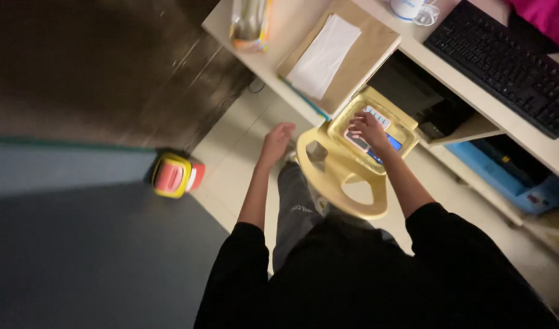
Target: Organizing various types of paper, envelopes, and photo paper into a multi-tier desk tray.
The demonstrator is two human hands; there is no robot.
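Note:
A pale yellow plastic chair [346, 183] stands on the tiled floor in front of a white desk [279, 67]. On its seat lie a few small flat packets [377, 116], white, pink and blue. My right hand [368, 128] rests on those packets with its fingers curled over them. Whether it grips one, I cannot tell. My left hand [278, 139] hovers left of the chair back, its fingers loosely apart, holding nothing. My legs in grey trousers [298, 207] show below it.
A red and yellow toy car [174, 175] sits on the floor beside a dark mat [96, 244]. The desk carries a brown folder with a white paper [325, 55], a snack bag [250, 24], a black keyboard [505, 61] and a mug [407, 7]. A blue box [511, 176] lies under it.

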